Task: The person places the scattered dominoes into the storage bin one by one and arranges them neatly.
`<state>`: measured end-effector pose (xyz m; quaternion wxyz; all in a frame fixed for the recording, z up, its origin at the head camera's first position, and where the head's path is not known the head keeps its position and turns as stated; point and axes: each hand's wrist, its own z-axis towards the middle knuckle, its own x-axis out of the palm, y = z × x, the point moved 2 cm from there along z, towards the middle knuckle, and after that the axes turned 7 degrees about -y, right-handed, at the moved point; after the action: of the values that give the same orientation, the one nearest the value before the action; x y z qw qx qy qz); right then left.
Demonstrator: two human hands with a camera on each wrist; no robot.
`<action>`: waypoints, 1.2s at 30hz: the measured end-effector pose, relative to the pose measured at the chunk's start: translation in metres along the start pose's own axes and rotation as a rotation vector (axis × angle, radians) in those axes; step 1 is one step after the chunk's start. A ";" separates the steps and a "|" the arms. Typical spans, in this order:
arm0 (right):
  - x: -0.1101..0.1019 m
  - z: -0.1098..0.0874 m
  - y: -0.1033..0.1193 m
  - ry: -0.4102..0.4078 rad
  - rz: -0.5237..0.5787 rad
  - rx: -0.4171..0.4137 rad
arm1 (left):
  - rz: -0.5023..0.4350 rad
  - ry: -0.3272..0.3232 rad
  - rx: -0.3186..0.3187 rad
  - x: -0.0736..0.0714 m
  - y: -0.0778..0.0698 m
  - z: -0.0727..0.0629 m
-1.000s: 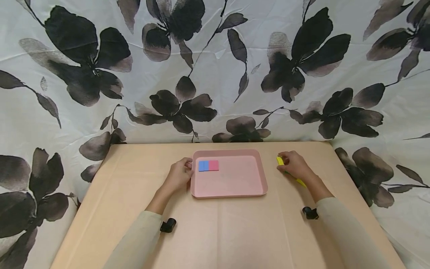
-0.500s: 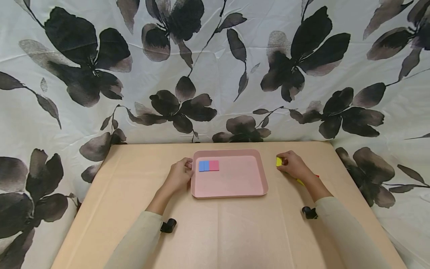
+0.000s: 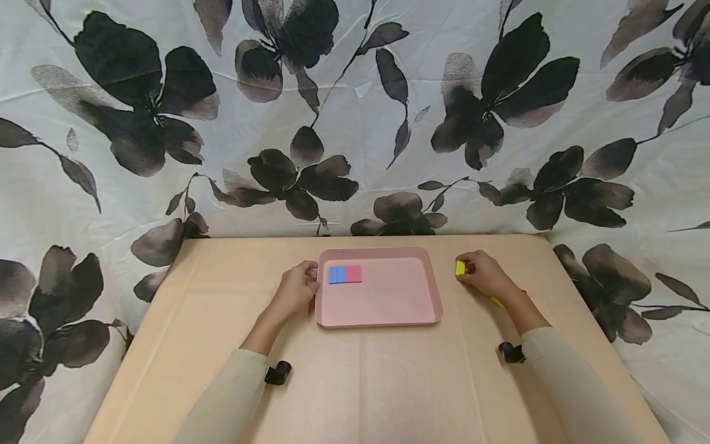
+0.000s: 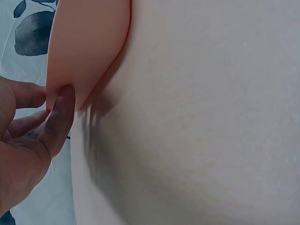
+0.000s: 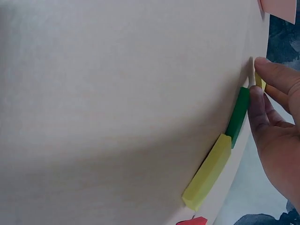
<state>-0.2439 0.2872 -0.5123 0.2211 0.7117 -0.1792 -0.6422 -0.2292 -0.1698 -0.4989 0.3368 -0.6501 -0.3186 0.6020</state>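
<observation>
A pink tray [image 3: 383,302] lies near the table's far edge. At its left rim my left hand [image 3: 294,288] grips the edge; the left wrist view shows the thumb on one side of the pink wall [image 4: 93,42] and fingers on the other. Two blue tiles [image 3: 336,274] and a pinkish-red tile [image 3: 353,274] sit side by side in the tray's upper left. Right of the tray, my right hand [image 3: 485,273] pinches a small yellow block [image 3: 460,267] between thumb and fingers, which partly cover it.
In the right wrist view, a green block [image 5: 238,115] lies end to end with a longer yellow block [image 5: 207,172], near the right hand. Part of a red piece [image 5: 193,221] shows at the bottom edge. A floral cloth [image 3: 388,123] hangs behind the wooden table [image 3: 410,382].
The yellow block in my right hand has turned, showing a squarer face, and the hand has shifted slightly left. A bit of red now shows beside the right wrist. My left hand stays put.
</observation>
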 end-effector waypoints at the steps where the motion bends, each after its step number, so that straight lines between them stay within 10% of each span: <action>1: -0.001 0.000 0.001 -0.001 0.004 -0.001 | 0.000 0.001 -0.001 0.000 0.000 0.000; 36: 0.023 0.022 0.113 -0.012 0.063 -0.233 | 0.003 0.014 -0.003 0.001 0.000 0.001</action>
<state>-0.2595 0.1782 -0.4711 0.3214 0.6713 -0.1269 -0.6558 -0.2306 -0.1691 -0.4999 0.3371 -0.6552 -0.3159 0.5978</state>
